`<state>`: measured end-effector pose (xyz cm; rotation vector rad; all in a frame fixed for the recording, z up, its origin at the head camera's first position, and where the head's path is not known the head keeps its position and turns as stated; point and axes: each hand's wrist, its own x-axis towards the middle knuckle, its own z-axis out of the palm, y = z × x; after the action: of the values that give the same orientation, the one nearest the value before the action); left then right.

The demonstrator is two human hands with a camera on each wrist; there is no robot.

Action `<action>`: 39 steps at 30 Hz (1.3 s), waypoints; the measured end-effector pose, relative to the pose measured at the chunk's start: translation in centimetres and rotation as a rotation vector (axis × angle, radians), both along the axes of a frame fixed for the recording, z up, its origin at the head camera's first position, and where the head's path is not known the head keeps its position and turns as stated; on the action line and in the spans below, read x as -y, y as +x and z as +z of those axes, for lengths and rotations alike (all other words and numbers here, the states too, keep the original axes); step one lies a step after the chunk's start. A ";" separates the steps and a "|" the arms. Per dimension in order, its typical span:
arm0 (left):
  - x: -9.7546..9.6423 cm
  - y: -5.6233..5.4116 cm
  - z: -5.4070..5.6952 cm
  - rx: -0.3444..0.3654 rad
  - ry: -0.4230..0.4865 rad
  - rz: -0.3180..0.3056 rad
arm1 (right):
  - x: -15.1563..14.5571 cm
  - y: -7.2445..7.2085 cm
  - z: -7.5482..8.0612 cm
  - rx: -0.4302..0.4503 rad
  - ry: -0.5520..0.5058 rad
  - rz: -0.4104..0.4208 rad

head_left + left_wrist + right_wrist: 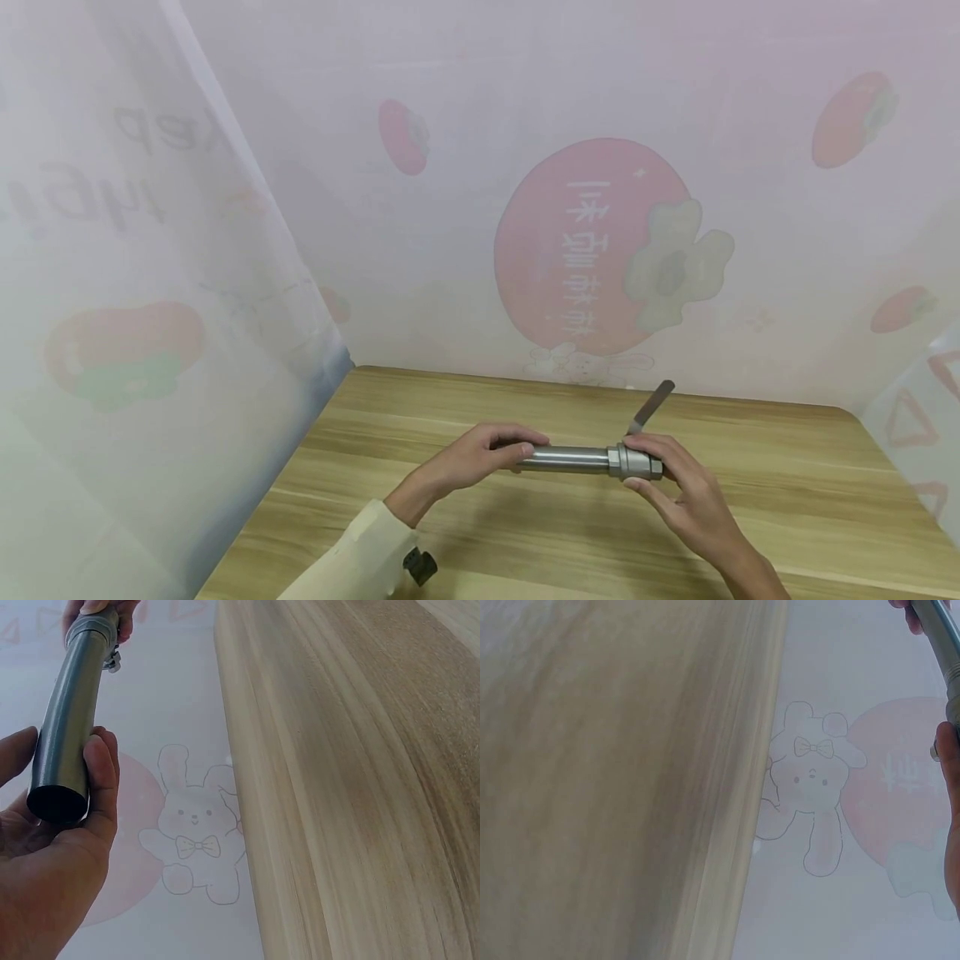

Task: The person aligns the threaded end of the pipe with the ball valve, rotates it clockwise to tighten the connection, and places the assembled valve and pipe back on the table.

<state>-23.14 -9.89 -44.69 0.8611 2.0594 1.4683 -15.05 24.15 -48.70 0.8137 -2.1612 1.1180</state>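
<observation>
A straight metal pipe (570, 459) is joined at its right end to a ball valve (635, 463), whose lever handle (654, 405) slants up and away. My left hand (471, 461) holds the pipe near its free end, thumb and fingers around it. That dark round pipe end (58, 803) faces the left wrist camera. With thumb and fingers on opposite sides, my right hand (693, 502) grips the valve body. Both pieces are held above the table. In the right wrist view, only an edge of the right hand (950, 802) and part of the pipe (936, 630) show.
A wood-grain table (375, 442) lies beneath the hands. Behind it hangs a pale printed curtain (450, 275), with another curtain (127, 267) along the left. A small black device (420, 567) sits by the left sleeve (360, 554).
</observation>
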 end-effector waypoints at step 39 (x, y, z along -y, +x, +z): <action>0.0 0.0 0.5 -0.047 -0.045 0.027 | 0.1 -0.1 0.2 -0.050 -0.013 0.011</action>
<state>-23.16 -9.89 -44.16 0.8605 2.1380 1.4228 -15.10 24.01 -48.53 0.8402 -2.1090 1.1047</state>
